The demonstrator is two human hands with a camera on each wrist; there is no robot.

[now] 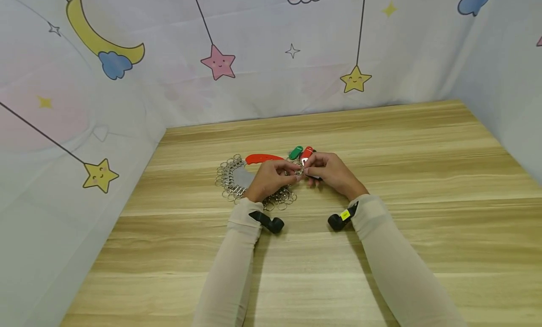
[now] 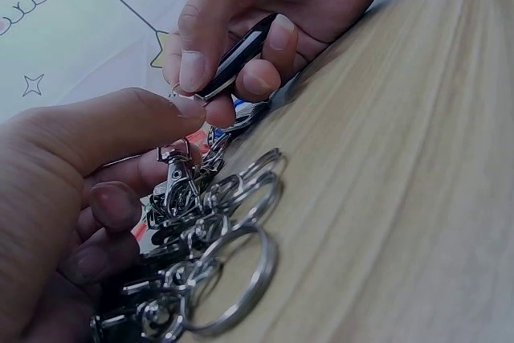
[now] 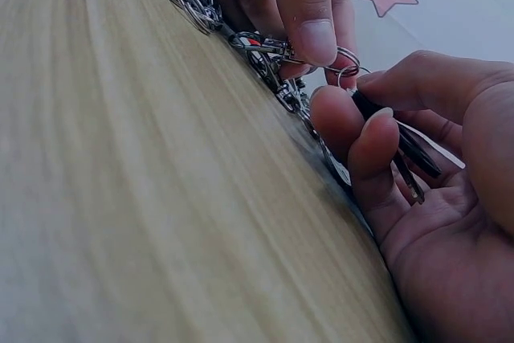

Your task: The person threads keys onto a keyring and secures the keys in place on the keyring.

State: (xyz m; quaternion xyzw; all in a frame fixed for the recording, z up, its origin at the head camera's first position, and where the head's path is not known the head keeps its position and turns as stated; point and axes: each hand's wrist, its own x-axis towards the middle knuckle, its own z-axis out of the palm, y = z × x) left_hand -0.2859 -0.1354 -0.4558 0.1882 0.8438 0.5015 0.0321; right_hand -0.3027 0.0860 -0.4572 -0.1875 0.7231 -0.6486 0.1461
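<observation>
My left hand (image 1: 273,174) pinches a metal split key ring (image 3: 347,57) between thumb and forefinger; a swivel clasp (image 2: 178,168) hangs from it. Facing it, my right hand (image 1: 333,172) holds a black key tag (image 3: 399,138) by its ring end, with thumb and fingertips. The tag's small wire ring (image 3: 340,78) meets the split ring; whether they are linked I cannot tell. Just beyond the hands lie a green key tag (image 1: 295,152) and a red key tag (image 1: 307,153). More rings and clasps (image 2: 233,279) lie beneath my left hand, partly hidden.
Many split rings with clasps (image 1: 228,176) curve around a flat grey piece (image 1: 243,177) with a red handle (image 1: 263,158), left of the hands. The wood-grain table (image 1: 423,176) meets a patterned cloth backdrop (image 1: 275,91) behind.
</observation>
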